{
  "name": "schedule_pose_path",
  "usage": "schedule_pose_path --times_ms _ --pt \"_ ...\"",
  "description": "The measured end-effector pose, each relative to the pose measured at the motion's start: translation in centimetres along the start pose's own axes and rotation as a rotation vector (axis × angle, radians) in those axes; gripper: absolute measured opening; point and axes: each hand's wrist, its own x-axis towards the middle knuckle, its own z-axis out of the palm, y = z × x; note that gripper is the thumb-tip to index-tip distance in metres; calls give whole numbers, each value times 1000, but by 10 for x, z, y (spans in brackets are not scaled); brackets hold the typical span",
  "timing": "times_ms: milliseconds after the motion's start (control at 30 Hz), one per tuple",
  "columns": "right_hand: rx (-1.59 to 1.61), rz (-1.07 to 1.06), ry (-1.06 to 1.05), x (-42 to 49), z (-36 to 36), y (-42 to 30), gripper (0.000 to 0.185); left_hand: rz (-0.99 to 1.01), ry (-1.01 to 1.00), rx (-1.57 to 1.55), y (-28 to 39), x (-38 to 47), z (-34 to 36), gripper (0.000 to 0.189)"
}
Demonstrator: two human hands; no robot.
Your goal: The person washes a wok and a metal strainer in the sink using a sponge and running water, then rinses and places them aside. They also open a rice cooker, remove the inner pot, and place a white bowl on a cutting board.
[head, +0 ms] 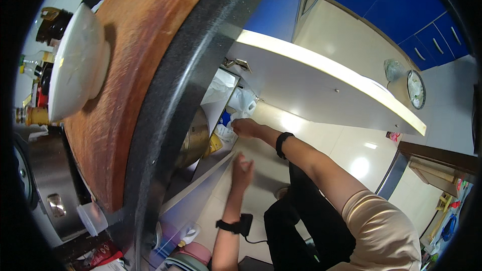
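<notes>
My right hand (245,128), fingers curled, holds part of a white plastic bag (225,134) at the mouth of an open low cabinet. My left hand (242,169) hovers just in front of the opening, near the edge of a cabinet door (196,184), its fingers apart and nothing in them. Inside stands a metal pot (196,137). Beside it are a yellow package (214,145) and a blue item (225,118), partly covered. Another white plastic bag (243,99) is farther along the cabinet. My fingertips on the right are partly hidden.
A large open cabinet door (316,82) swings out beyond my right arm. Overhead, a black countertop (177,79) carries a wooden cutting board (139,45) with a white bowl (77,64). Stacked basins (194,252) stand low at left. A lined bin (414,90) is across the floor.
</notes>
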Motion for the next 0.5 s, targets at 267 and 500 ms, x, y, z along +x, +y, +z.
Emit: schedule_pose_path --times_ms 267,500 --pt "-64 -133 52 84 -12 16 29 146 52 566 -72 -154 74 58" --pt "977 25 158 92 7 20 32 129 193 598 -83 -147 94 42"
